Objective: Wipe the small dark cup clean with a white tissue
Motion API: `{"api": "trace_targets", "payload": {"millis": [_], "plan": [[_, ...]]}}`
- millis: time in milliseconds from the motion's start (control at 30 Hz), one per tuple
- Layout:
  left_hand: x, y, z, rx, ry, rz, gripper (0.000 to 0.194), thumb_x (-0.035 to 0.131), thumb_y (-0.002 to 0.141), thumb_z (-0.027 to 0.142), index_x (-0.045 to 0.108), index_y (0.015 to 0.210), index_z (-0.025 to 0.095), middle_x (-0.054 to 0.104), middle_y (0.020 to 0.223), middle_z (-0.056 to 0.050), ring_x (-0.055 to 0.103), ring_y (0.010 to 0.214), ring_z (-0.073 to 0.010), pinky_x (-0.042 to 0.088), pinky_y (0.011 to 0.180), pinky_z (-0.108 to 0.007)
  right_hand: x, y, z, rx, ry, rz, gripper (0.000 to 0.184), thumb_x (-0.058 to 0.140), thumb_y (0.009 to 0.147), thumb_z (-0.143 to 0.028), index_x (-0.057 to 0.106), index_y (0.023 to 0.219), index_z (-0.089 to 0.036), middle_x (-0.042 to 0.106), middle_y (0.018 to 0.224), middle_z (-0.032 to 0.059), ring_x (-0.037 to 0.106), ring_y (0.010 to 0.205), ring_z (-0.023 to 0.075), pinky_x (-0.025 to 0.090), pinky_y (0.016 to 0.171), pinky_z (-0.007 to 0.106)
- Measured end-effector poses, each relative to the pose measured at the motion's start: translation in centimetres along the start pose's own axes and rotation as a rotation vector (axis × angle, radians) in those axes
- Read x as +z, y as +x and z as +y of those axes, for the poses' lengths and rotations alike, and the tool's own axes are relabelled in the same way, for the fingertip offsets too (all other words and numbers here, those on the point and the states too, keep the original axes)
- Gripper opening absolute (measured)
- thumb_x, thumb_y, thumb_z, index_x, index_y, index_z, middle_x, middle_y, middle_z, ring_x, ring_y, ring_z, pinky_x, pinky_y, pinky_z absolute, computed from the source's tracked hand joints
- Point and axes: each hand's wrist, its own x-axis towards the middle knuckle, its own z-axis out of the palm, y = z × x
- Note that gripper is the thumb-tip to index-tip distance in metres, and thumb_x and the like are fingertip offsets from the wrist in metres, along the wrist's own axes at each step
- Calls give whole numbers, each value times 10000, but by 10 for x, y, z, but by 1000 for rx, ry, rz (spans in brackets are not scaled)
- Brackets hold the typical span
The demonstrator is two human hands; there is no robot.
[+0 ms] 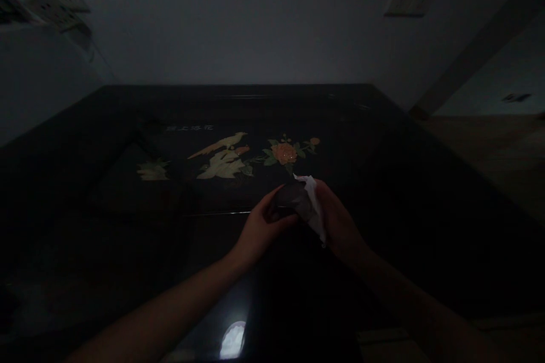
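Work looks under way, I judge: my crumpled thin white tissue (314, 204) lies against the dark grey rounded object (293, 195), but what is done or left I cannot tell. Just right of the frame's centre, my left hand (260, 224) pinches that object; my right hand (337, 220) clasps the tissue against its right side.

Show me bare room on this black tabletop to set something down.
The tabletop seems free between the flower design and right edge, and along the wall, though darkness may hide things. Crowded: just nearer than the flower, where the left hand and right hand hold a dark object and white tissue.
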Motion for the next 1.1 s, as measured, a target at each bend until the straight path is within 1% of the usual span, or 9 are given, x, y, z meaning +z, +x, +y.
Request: {"api": "trace_targets", "payload": {"millis": [100, 200, 367, 433, 500, 667, 867, 1000, 1100], "plan": [[-1, 1, -2, -4, -101, 18, 715, 768, 631, 218, 485, 1286, 186, 571, 1304, -109, 525, 1210, -255, 379, 1051, -413, -3, 1, -6, -98, -136, -17, 399, 517, 854, -545, 643, 1102, -258, 666, 1121, 34, 587, 1060, 203, 424, 958, 339], [-2, 1, -6, -16, -170, -1, 654, 784, 644, 271, 528, 1238, 176, 581, 1291, -123, 524, 1212, -271, 389, 1040, -413, -3, 1, -11, -139, -165, -45, 418, 509, 847, -567, 654, 1081, -253, 665, 1136, 41, 591, 1052, 216, 417, 966, 356], [2, -2, -6, -92, -298, -192, 520, 716, 722, 431, 615, 1141, 140, 619, 1228, -140, 540, 1188, -285, 359, 1063, -439, -2, 0, -10, -166, -169, -32, 455, 475, 850, -599, 668, 1061, -245, 676, 1113, 42, 586, 1064, 229, 398, 988, 365], [4, -4, -6, -127, -340, -259, 510, 699, 731, 458, 633, 1119, 133, 614, 1233, -144, 513, 1217, -289, 341, 1081, -442, -2, 0, -7, -175, -177, -4, 465, 481, 838, -614, 675, 1040, -243, 677, 1100, 42, 586, 1048, 227, 395, 986, 356], [4, -4, -6, -141, -354, -286, 510, 717, 719, 445, 637, 1117, 135, 605, 1244, -142, 495, 1236, -290, 328, 1092, -445, -3, 0, -5, -178, -189, 11, 460, 487, 830, -618, 677, 1022, -245, 682, 1064, 39, 596, 997, 218, 415, 953, 343], [2, -1, -9, -161, -349, -242, 474, 768, 682, 378, 643, 1059, 118, 632, 1190, -141, 543, 1180, -277, 337, 1086, -438, -3, 2, -4, -203, -237, 1, 458, 460, 845, -615, 673, 1006, -243, 673, 1025, 37, 589, 991, 206, 422, 932, 329], [2, -1, -9, -150, -361, -189, 603, 830, 598, 326, 609, 1130, 148, 636, 1187, -123, 577, 1133, -262, 357, 1069, -423, -7, 2, -6, -259, -275, 60, 428, 474, 854, -589, 663, 1009, -237, 656, 1043, 45, 581, 997, 214, 412, 943, 342], [2, -1, -8, -119, -345, -200, 651, 819, 611, 319, 582, 1196, 158, 616, 1230, -134, 559, 1163, -268, 366, 1059, -414, -6, 0, -9, -257, -262, 22, 429, 464, 865, -580, 680, 992, -232, 680, 977, 39, 605, 906, 214, 441, 865, 322], [2, -1, -6, -99, -296, -187, 674, 818, 605, 288, 573, 1220, 162, 599, 1263, -136, 545, 1183, -277, 377, 1049, -409, -3, -3, -12, -274, -267, -25, 419, 459, 878, -559, 670, 1035, -233, 682, 1031, 43, 607, 966, 220, 429, 888, 319]]}}
